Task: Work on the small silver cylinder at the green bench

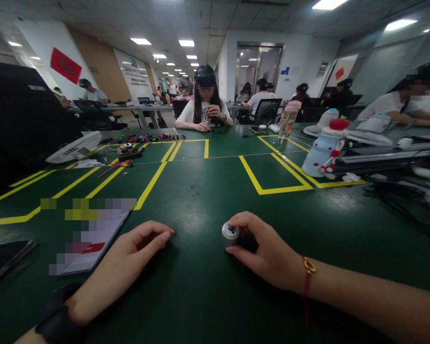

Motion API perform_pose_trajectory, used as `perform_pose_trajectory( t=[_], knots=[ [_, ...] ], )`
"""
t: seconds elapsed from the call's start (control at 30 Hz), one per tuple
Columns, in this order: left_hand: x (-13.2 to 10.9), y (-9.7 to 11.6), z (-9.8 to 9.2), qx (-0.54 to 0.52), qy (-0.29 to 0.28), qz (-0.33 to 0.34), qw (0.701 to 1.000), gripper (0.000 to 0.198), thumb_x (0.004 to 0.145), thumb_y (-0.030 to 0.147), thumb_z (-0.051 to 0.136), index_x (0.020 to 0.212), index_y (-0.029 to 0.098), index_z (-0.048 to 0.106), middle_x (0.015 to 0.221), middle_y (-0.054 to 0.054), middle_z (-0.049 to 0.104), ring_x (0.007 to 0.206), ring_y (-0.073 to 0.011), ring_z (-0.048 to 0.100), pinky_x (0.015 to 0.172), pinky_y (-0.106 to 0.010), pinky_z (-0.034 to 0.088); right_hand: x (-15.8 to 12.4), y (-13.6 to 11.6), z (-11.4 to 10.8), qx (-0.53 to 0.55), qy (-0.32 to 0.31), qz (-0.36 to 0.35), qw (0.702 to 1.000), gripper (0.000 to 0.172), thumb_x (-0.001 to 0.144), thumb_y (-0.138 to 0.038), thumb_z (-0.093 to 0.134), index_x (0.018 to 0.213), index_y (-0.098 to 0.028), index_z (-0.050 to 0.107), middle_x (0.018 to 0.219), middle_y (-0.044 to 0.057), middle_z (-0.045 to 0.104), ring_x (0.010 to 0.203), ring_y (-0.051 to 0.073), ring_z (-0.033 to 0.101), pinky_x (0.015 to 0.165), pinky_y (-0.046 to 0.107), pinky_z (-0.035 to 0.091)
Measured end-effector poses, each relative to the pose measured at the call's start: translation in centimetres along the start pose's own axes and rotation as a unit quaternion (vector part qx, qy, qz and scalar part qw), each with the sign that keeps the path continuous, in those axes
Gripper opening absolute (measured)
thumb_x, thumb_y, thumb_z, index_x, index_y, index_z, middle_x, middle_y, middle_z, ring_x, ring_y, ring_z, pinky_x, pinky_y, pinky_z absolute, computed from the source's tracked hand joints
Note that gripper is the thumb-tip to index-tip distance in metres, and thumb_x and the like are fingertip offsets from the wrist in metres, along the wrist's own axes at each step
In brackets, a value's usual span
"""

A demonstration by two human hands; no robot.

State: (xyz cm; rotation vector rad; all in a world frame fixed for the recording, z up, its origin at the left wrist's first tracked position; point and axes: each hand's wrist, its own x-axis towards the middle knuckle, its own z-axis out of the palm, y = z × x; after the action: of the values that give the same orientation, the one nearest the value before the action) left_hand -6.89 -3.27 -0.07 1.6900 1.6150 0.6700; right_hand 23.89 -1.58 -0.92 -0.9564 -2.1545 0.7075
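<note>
Two hands in view on the desk [200, 200], both the wearer's own. One small grey cylinder [231, 234] stands upright on the green surface, near centre. The right hand [268, 253] grasps it: thumb and forefinger close on its sides, palm at the cylinder's 4 o'clock. One red cord bracelet [307, 274] sits on that wrist. The left hand [129, 260] lies released, palm down, fingers loosely extended, holding nothing; it is at the cylinder's 8 o'clock, apart from it. One black wristband [59, 315] is on that wrist.

One card [93, 239], partly blurred, lies just beside the left hand at its 10 o'clock. One dark phone [5, 260] lies at the desk's edge, 9 o'clock of that hand. Yellow tape lines [272, 190] mark bays across the desk.

Further off: one white fan [75, 148] at 10 o'clock, one pale bottle with red cap [324, 148] at 2 o'clock, one clear pink-topped bottle [287, 119] at 1 o'clock. One person [205, 107] sits opposite at 12 o'clock; another [404, 102] at 2 o'clock.
</note>
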Motion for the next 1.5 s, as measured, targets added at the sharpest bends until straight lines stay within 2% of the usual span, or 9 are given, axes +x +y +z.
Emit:
perform_pose_trajectory(
  t=[0.27, 0.43, 0.6, 0.8, 0.93, 1.07, 1.2, 1.33, 1.5],
  knots=[
    [0.4, 6.4, 3.5, 0.042, 0.000, 0.192, 0.980, 0.024, 0.095, 0.033, 0.052, 0.116, 0.031, 0.064, 0.111, 0.000, 0.064, 0.099, -0.0167, 0.060, 0.087, -0.031, 0.048, 0.5, 0.8, 0.5, 0.075, -0.017, 0.066, 0.995, 0.062, 0.075, -0.026, 0.072, 0.127, -0.025, 0.039, 0.111, -0.001, 0.058, 0.099, 0.008, 0.056, 0.089, 0.025, 0.048],
    [2.0, 10.4, 5.5, 0.036, -0.009, 0.239, 0.970, 0.016, 0.091, 0.023, 0.059, 0.092, 0.026, 0.074, 0.099, -0.001, 0.065, 0.092, -0.0157, 0.061, 0.084, -0.030, 0.048, 0.8, 0.6, 0.4, 0.068, -0.032, 0.063, 0.995, 0.051, 0.078, -0.027, 0.068, 0.123, -0.024, 0.045, 0.111, -0.001, 0.058, 0.095, 0.008, 0.056, 0.084, 0.024, 0.049],
    [2.5, 9.4, 4.5, 0.005, 0.049, 0.204, 0.978, 0.012, 0.088, 0.031, 0.064, 0.091, 0.027, 0.075, 0.093, 0.000, 0.064, 0.086, -0.0159, 0.061, 0.076, -0.029, 0.047, 0.9, 0.5, -0.7, -0.002, -0.026, 0.050, 0.998, 0.044, 0.078, -0.024, 0.065, 0.121, -0.026, 0.053, 0.114, -0.001, 0.058, 0.099, 0.009, 0.055, 0.088, 0.026, 0.047],
    [2.7, 6.7, 5.9, 0.076, -0.016, 0.162, 0.984, 0.009, 0.084, 0.027, 0.070, 0.088, 0.029, 0.078, 0.093, 0.000, 0.067, 0.089, -0.0184, 0.062, 0.083, -0.033, 0.048, 0.8, 1.0, -1.2, -0.002, -0.013, 0.067, 0.998, 0.042, 0.075, -0.024, 0.067, 0.115, -0.023, 0.055, 0.110, -0.001, 0.059, 0.096, 0.008, 0.056, 0.086, 0.025, 0.048],
    [2.9, 6.7, 7.7, 0.125, -0.012, 0.179, 0.976, 0.009, 0.084, 0.031, 0.070, 0.088, 0.030, 0.078, 0.093, 0.000, 0.069, 0.092, -0.0211, 0.061, 0.084, -0.036, 0.047, 0.8, 0.9, -0.8, 0.001, -0.016, 0.066, 0.998, 0.043, 0.075, -0.028, 0.070, 0.115, -0.024, 0.056, 0.109, -0.001, 0.060, 0.095, 0.009, 0.057, 0.085, 0.025, 0.049],
    [2.6, 7.2, 7.0, 0.104, -0.012, 0.174, 0.979, 0.021, 0.083, 0.035, 0.070, 0.102, 0.029, 0.075, 0.101, -0.002, 0.068, 0.094, -0.0214, 0.062, 0.085, -0.035, 0.049, 0.8, 0.6, -1.6, -0.010, -0.016, 0.084, 0.996, 0.041, 0.076, -0.033, 0.070, 0.113, -0.023, 0.057, 0.108, 0.001, 0.061, 0.095, 0.011, 0.058, 0.084, 0.026, 0.050],
    [1.6, 5.2, 3.4, 0.073, 0.010, 0.139, 0.988, 0.030, 0.089, 0.044, 0.060, 0.113, 0.029, 0.069, 0.109, -0.002, 0.067, 0.089, -0.0191, 0.064, 0.079, -0.032, 0.052, -0.4, 2.6, -6.1, -0.104, 0.056, 0.131, 0.984, 0.047, 0.078, -0.045, 0.067, 0.116, -0.019, 0.057, 0.108, 0.006, 0.062, 0.090, 0.015, 0.060, 0.080, 0.029, 0.052],
    [0.5, 1.4, -0.2, 0.059, 0.013, 0.057, 0.997, 0.029, 0.091, 0.048, 0.054, 0.109, 0.030, 0.068, 0.108, -0.001, 0.070, 0.098, -0.0223, 0.064, 0.082, -0.032, 0.051, -4.4, 7.8, -13.7, -0.268, 0.158, 0.229, 0.922, 0.065, 0.075, -0.058, 0.065, 0.127, -0.020, 0.053, 0.107, 0.009, 0.063, 0.082, 0.019, 0.062, 0.068, 0.030, 0.051],
    [0.2, -0.1, -0.9, 0.031, 0.030, 0.027, 0.999, 0.032, 0.091, 0.052, 0.052, 0.102, 0.027, 0.068, 0.100, -0.002, 0.071, 0.094, -0.0225, 0.065, 0.082, -0.032, 0.050, -9.9, 13.4, -20.4, -0.358, 0.185, 0.321, 0.857, 0.067, 0.072, -0.065, 0.063, 0.122, -0.020, 0.054, 0.108, 0.013, 0.062, 0.079, 0.023, 0.063, 0.065, 0.034, 0.051]
  ],
)
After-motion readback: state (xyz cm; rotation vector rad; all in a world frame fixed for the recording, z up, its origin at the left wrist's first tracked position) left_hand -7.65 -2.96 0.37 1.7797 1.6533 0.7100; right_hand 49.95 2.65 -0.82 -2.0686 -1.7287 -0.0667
